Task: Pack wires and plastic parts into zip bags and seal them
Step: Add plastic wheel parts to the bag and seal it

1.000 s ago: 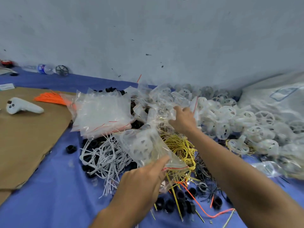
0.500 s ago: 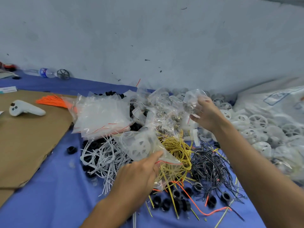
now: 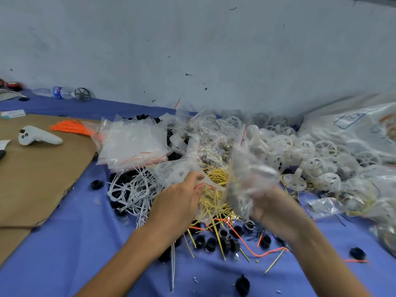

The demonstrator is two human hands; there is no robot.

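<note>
Clear plastic fills both your hands: your left hand pinches the zip bag by its red-striped mouth, above the yellow wires; your right hand grips a second bag (blurred) beside it.

Glossy clear plastic zip bags; matt blue cloth; matt brown cardboard.

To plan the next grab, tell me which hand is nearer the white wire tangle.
Left. The left hand is just right of the white wire tangle, pinching a zip bag; the right hand is farther right, past the yellow wires, gripping a blurred bag.
</note>
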